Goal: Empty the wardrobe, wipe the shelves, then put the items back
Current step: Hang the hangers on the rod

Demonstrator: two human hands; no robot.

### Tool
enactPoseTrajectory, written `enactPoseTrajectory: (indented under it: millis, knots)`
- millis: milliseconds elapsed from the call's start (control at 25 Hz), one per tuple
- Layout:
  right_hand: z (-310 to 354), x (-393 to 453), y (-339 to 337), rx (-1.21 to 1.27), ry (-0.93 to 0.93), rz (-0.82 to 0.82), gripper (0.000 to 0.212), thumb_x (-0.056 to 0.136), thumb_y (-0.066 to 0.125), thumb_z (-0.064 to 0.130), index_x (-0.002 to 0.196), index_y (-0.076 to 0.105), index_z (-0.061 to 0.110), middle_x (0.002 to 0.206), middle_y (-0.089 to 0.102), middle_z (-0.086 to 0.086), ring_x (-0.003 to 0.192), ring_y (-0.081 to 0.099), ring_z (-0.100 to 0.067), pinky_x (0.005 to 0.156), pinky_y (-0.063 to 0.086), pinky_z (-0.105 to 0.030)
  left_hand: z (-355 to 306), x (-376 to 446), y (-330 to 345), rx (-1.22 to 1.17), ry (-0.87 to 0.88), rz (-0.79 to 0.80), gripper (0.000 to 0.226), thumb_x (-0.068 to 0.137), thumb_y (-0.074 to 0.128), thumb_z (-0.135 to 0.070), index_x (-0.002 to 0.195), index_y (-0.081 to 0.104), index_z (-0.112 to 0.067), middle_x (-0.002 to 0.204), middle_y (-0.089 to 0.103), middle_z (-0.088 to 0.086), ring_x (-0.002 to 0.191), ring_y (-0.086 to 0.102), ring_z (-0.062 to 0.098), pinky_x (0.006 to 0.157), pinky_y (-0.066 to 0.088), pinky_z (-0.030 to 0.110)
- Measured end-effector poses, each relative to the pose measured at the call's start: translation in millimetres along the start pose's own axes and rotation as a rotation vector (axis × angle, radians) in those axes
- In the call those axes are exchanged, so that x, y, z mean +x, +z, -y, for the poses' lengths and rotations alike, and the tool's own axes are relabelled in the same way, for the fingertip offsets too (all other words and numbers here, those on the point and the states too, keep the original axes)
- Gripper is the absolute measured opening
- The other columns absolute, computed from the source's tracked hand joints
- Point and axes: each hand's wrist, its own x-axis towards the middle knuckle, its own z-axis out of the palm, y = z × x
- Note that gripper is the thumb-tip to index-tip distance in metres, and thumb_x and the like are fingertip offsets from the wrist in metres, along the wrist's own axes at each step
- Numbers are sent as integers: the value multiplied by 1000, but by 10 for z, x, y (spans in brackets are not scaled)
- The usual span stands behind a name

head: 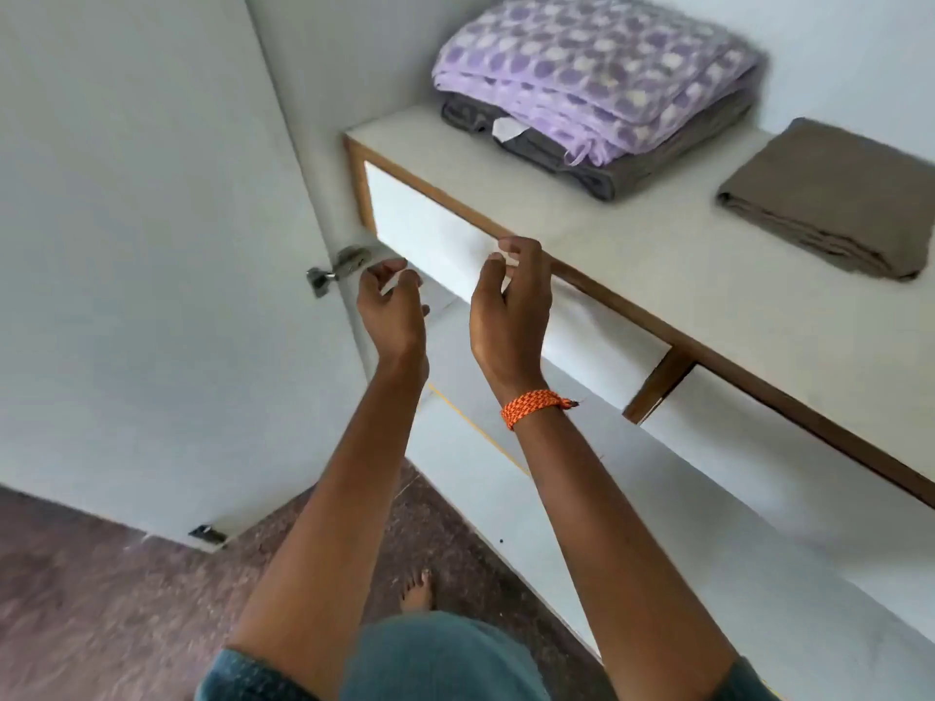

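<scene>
Wardrobe shelf (632, 255): smooth white board with a brown wood front edge, running from centre frame to the right edge.
Drawers: two flat white fronts under the shelf, the left drawer (435, 230) and the right drawer (789, 437), parted by a short brown wood divider (657, 384).
Purple blanket (592, 73): fleecy, folded, patterned with pale and violet dots; it lies at the top centre of the frame on a folded dark grey cloth (602, 169).
Brown cloth (835, 194): thin, folded to a flat rectangle, on the shelf at the right, apart from the blanket stack.
Wardrobe door (141, 235): plain white panel, open, filling the left of the frame; a metal hinge (336, 270) sits at its inner edge.
Left hand (392, 306): raised before the left drawer front, fingers loosely curled, holding nothing.
Right hand (511, 290): raised beside it, fingertips at the shelf's wood edge, fingers bent; whether they grasp the edge cannot be told. An orange braided band (536, 404) circles the wrist.
Floor (101, 599): speckled reddish stone, lower left; a bare foot (417, 591) rests on it.
</scene>
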Motion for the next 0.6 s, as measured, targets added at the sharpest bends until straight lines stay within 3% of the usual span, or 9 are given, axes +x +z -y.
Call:
enactPoseTrajectory:
  millis: [240, 400, 480, 600]
  knots:
    - [-141, -1373, 401, -11, 13, 442, 23, 89, 43, 8, 106, 58, 5, 109, 60, -9, 99, 56, -23, 78, 39, -25, 391, -813, -1841, 27, -92, -494, 19, 85, 48, -1, 97, 56, -13, 95, 57, 2, 75, 52, 8, 60, 47, 23]
    - [428, -2756, 970, 77, -100, 916, 27, 84, 41, 15, 102, 59, 5, 107, 61, -10, 96, 57, -24, 78, 38, -27, 240, -1462, -3469, 69, 32, -902, 12, 78, 54, -13, 84, 59, -23, 82, 58, -4, 75, 53, 14, 71, 50, 39]
    - [728, -3514, 1032, 133, -183, 1148, 27, 82, 41, 17, 98, 60, 7, 102, 64, -10, 92, 58, -24, 76, 39, -28, 277, -1918, -4162, 78, 37, -1069, 11, 71, 54, -21, 79, 59, -28, 78, 58, -6, 74, 54, 13, 73, 49, 39]
    - [993, -4483, 1010, 171, -294, 1438, 22, 82, 43, 14, 93, 62, 8, 93, 66, -12, 85, 58, -25, 67, 34, -23, 430, -2610, -4823, -12, -15, -1291, 11, 75, 55, -16, 76, 58, -27, 74, 58, -8, 72, 54, 11, 70, 47, 34]
